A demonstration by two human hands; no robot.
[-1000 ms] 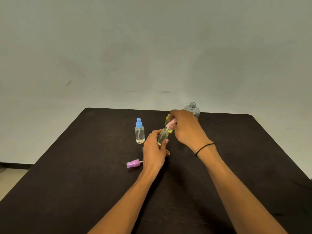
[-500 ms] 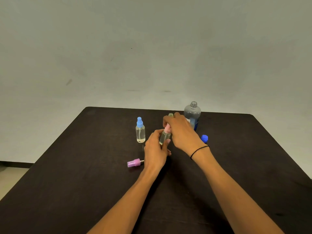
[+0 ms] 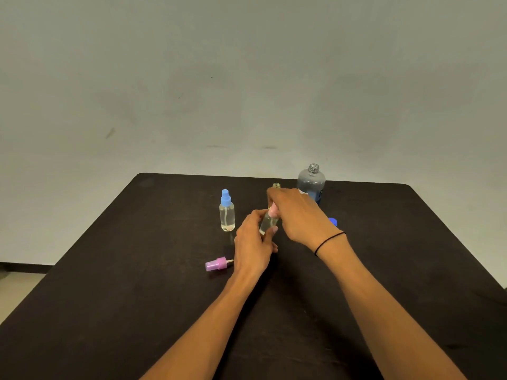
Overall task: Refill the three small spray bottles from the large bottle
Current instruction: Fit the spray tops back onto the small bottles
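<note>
My left hand (image 3: 253,244) grips a small clear spray bottle (image 3: 268,224) standing on the dark table (image 3: 137,297). My right hand (image 3: 297,215) reaches over it and pinches its pale pink spray cap (image 3: 273,212) on the neck. Behind my right hand, only the open neck of another small bottle (image 3: 276,185) shows. A third small bottle with a blue spray cap (image 3: 227,212) stands upright to the left, holding clear liquid. The large grey bottle (image 3: 311,182) stands uncapped at the back right.
A loose purple spray cap (image 3: 216,264) lies on its side near my left wrist. A blue screw cap (image 3: 333,221) lies on the table behind my right wrist. A pale wall rises behind the table's far edge.
My right hand has come down with the pink cap onto the bottle held by my left hand. The large bottle and blue screw cap, hidden before, now show.
</note>
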